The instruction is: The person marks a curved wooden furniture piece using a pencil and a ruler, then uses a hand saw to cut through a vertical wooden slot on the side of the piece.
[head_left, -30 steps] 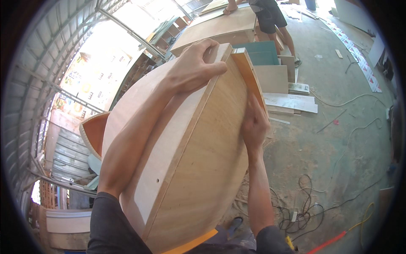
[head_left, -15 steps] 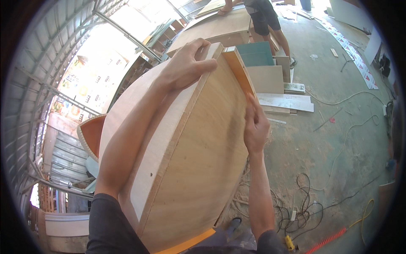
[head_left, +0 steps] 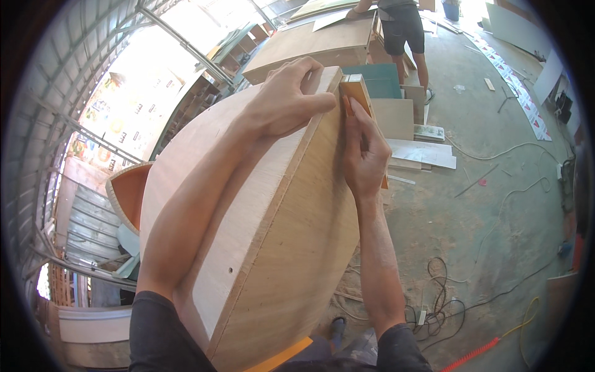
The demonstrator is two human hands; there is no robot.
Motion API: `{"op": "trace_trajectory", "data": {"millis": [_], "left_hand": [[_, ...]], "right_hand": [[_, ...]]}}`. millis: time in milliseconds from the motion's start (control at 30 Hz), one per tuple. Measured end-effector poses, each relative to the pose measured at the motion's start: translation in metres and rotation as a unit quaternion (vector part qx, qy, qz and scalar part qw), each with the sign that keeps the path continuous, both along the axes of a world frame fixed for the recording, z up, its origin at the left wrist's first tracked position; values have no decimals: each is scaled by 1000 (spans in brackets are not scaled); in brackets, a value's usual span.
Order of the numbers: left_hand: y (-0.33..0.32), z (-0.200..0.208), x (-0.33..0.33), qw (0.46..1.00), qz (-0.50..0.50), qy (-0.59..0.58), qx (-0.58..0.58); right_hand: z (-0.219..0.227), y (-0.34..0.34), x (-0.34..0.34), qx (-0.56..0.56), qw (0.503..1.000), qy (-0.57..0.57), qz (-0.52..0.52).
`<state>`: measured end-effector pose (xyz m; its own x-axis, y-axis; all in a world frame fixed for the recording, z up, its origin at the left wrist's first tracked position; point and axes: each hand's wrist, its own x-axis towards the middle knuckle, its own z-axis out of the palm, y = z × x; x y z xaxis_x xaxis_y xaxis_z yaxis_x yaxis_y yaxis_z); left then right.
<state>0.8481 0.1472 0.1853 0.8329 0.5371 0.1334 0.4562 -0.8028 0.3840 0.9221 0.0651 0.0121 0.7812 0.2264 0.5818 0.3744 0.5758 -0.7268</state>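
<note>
A large plywood piece [head_left: 282,242] with a curved outline and thick edges stands tilted in front of me. My left hand [head_left: 288,96] lies over its pale upper side near the far end, fingers curled and thumb pressed along the edge. At that same end, a narrow strip with an orange-brown face [head_left: 356,92] sits against the plywood. My right hand [head_left: 367,152] is closed on a slim orange tool [head_left: 348,106], likely a pencil, its tip close to the plywood face and the strip. Most of the tool is hidden by the fingers.
A person in dark shorts [head_left: 401,34] stands at a wooden worktable [head_left: 310,49] beyond. Offcut boards [head_left: 424,152] lie on the floor to the right. Tangled dark cables [head_left: 440,297] and a red coiled hose [head_left: 471,354] lie lower right. A curved orange-brown piece [head_left: 130,193] stands left.
My right hand has moved up and left along the strip toward the plywood's far end, and the orange tool now shows. The left hand keeps its hold; the view has shifted slightly.
</note>
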Motion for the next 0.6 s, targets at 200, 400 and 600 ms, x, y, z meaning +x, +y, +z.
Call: {"op": "trace_trajectory", "data": {"millis": [200, 400, 600], "left_hand": [[2, 0, 2, 999, -13, -2, 48], [11, 0, -6, 999, -5, -4, 50], [2, -5, 19, 998, -18, 1, 56]], "right_hand": [[11, -7, -14, -91, 995, 27, -30], [-76, -12, -36, -177, 982, 59, -42], [-389, -119, -37, -515, 840, 170, -6]]}}
